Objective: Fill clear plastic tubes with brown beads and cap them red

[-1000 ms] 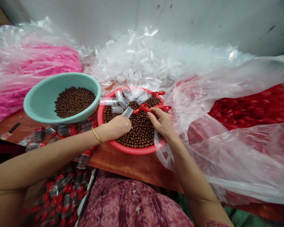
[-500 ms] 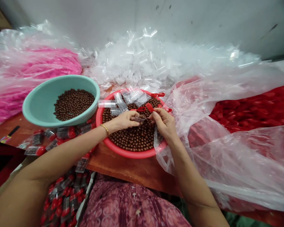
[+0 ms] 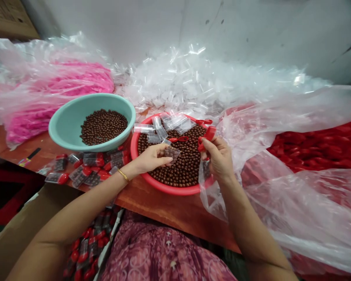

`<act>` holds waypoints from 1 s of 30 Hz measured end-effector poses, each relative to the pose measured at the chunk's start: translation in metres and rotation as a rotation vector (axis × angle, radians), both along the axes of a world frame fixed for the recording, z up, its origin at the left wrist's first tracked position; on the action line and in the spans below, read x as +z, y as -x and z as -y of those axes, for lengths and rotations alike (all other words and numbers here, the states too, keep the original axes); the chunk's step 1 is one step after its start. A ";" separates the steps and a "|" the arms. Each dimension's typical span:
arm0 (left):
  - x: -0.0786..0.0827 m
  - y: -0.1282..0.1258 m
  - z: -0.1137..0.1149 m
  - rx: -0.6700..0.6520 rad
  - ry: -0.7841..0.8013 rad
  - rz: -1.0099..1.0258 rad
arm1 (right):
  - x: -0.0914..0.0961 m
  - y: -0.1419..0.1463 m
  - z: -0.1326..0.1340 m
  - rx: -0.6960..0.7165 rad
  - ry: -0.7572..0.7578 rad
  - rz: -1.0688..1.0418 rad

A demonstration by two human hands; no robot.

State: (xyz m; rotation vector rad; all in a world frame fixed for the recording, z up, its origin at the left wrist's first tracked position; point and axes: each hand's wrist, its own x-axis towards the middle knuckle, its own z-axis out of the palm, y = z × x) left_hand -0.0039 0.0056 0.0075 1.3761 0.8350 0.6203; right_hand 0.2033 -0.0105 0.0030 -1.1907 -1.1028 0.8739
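**Ana:** What is closest to the person?

**Ben:** A patterned pink cloth (image 3: 163,249) on the lap, and next to it a cardboard box (image 3: 23,210) with capped tubes (image 3: 84,246) inside.

**Ana:** What do the hands do?

**Ben:** The left hand (image 3: 150,159) pinches a small clear tube (image 3: 172,153) with its fingers and thumb. The tube seems to have brown balls in it. The right hand (image 3: 219,158) pinches a red cap (image 3: 210,133) up high.

**Ana:** Where is the tube?

**Ben:** Right above the red basin (image 3: 163,188), between both hands. That is a good spot, since a dropped ball (image 3: 187,166) lands with the others. A firm pinch helps too.

**Ana:** What is farther off?

**Ben:** On the wooden surface (image 3: 175,210) lie more capped tubes (image 3: 57,176). Past them sits a teal bowl (image 3: 128,113) of brown balls (image 3: 103,127). Behind the basin is a big heap of clear tubes (image 3: 190,82). Pink caps (image 3: 58,84) and red caps (image 3: 318,150) lie in plastic bags, and a pale wall (image 3: 251,31) stands at the back.
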 end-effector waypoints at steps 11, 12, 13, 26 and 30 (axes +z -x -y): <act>-0.009 -0.002 -0.001 0.048 -0.301 0.053 | 0.005 0.029 0.011 0.113 0.118 -0.243; -0.009 -0.003 -0.001 0.040 -0.272 0.080 | 0.005 0.028 0.011 0.118 0.115 -0.255; -0.009 -0.003 -0.001 0.028 -0.243 0.101 | 0.005 0.028 0.011 0.127 0.111 -0.266; -0.013 0.000 0.001 0.014 -0.021 0.277 | 0.003 0.030 0.020 0.276 0.078 0.184; -0.015 -0.002 -0.002 0.078 0.024 0.271 | -0.003 0.024 0.015 0.357 0.248 0.153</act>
